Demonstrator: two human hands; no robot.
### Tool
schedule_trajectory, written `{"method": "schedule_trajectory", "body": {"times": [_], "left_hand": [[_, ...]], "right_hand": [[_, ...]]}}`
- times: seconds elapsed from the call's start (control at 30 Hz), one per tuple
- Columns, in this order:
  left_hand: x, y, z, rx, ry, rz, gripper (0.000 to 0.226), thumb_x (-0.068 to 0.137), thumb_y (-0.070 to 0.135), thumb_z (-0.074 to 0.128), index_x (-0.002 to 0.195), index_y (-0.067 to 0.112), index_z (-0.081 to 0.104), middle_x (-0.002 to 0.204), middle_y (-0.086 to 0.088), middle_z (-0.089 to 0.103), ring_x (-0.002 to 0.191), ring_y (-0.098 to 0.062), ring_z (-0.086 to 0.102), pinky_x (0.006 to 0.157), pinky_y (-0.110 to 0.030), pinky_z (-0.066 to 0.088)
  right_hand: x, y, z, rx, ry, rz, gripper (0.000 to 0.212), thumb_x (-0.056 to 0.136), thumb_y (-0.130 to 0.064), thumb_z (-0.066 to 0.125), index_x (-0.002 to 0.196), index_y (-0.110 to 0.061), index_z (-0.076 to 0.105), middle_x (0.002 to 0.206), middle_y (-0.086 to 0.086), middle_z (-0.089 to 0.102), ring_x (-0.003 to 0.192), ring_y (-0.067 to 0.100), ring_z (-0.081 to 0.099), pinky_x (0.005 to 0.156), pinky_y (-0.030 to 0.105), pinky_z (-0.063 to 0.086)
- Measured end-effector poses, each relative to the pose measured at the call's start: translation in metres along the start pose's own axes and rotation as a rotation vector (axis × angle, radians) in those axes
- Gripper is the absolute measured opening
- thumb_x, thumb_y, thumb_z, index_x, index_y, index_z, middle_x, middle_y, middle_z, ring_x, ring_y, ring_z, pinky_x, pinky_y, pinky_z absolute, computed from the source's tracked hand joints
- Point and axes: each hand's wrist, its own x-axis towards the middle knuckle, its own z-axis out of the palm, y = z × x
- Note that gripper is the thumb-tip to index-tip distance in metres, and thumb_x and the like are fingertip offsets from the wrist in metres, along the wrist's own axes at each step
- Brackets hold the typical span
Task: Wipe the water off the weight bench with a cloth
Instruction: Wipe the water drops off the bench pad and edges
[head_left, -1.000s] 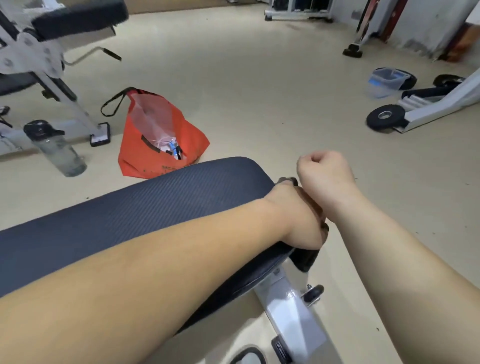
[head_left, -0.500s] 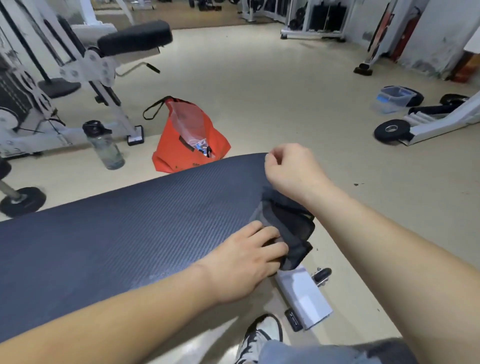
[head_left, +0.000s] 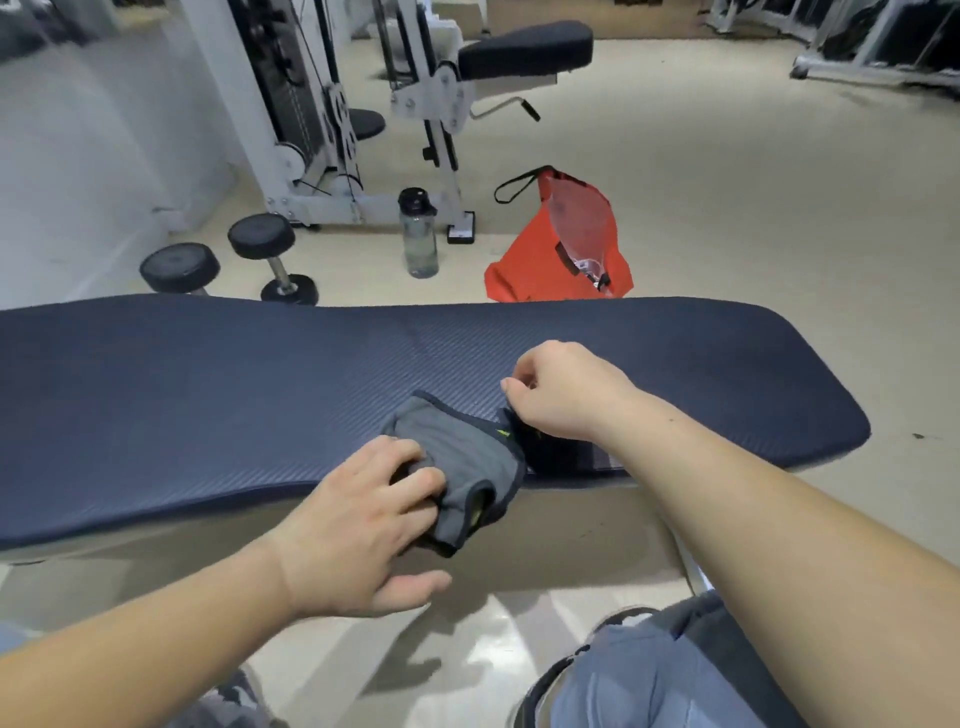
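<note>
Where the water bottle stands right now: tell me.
In the head view the water bottle stands on the floor beyond the bench, left of centre, between the dumbbells and the orange bag.

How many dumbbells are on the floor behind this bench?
2. Both are on the floor beyond the bench, left of the water bottle. The right dumbbell shows its handle; the left dumbbell shows only one head. The bench may hide more.

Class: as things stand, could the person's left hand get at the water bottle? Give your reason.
Probably not. The left hand grips the cloth at the near edge of the weight bench, while the water bottle stands beyond the far edge, with the whole pad between them.
</note>
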Motion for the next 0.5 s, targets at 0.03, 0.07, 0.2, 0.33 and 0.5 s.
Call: {"method": "schedule_trajectory", "body": {"times": [0.03,0.07,0.2,0.33,0.5], "left_hand": [[0.004,0.007,0.002,0.008,0.013,-0.048,0.047,0.087,0.057,0.059,0.075,0.011,0.061,0.096,-0.007,0.062,0.098,-0.038,0.055,0.088,-0.049,0.047],[0.011,0.011,0.007,0.021,0.048,-0.09,0.042,0.088,0.051,0.06,0.079,0.011,0.06,0.095,-0.008,0.061,0.093,-0.037,0.055,0.084,-0.049,0.048],[0.03,0.013,0.031,-0.016,0.207,-0.265,0.031,0.083,0.028,0.064,0.109,0.013,0.059,0.114,-0.01,0.062,0.086,-0.034,0.054,0.079,-0.048,0.049],[0.018,0.003,0.039,0.01,0.327,-0.203,0.018,0.091,0.014,0.061,0.108,0.017,0.066,0.108,-0.009,0.068,0.083,-0.033,0.058,0.073,-0.045,0.048],[-0.063,-0.051,0.026,0.081,0.256,-0.251,0.014,0.095,0.01,0.058,0.103,0.019,0.067,0.107,-0.005,0.067,0.089,-0.03,0.059,0.08,-0.042,0.048]], "right_hand": [[0.007,-0.01,0.002,-0.008,-0.031,-0.016,0.031,0.098,-0.042,0.053,0.089,-0.019,0.072,0.093,0.0,0.072,0.094,0.029,0.066,0.081,0.038,0.057],[0.014,-0.021,0.002,-0.01,-0.047,-0.034,0.032,0.097,-0.043,0.054,0.088,-0.019,0.073,0.091,0.0,0.071,0.093,0.03,0.066,0.082,0.039,0.058],[0.045,-0.068,0.006,0.021,-0.019,-0.128,0.033,0.097,-0.042,0.054,0.08,-0.018,0.069,0.083,0.0,0.069,0.089,0.031,0.067,0.081,0.039,0.058],[0.063,-0.116,0.024,-0.041,-0.052,-0.242,0.034,0.098,-0.041,0.053,0.071,-0.022,0.056,0.075,-0.006,0.059,0.087,0.031,0.062,0.072,0.035,0.047],[0.074,-0.165,0.052,-0.091,-0.122,-0.366,0.025,0.098,-0.042,0.052,0.088,-0.024,0.065,0.088,-0.003,0.064,0.093,0.03,0.063,0.076,0.036,0.05]]}}
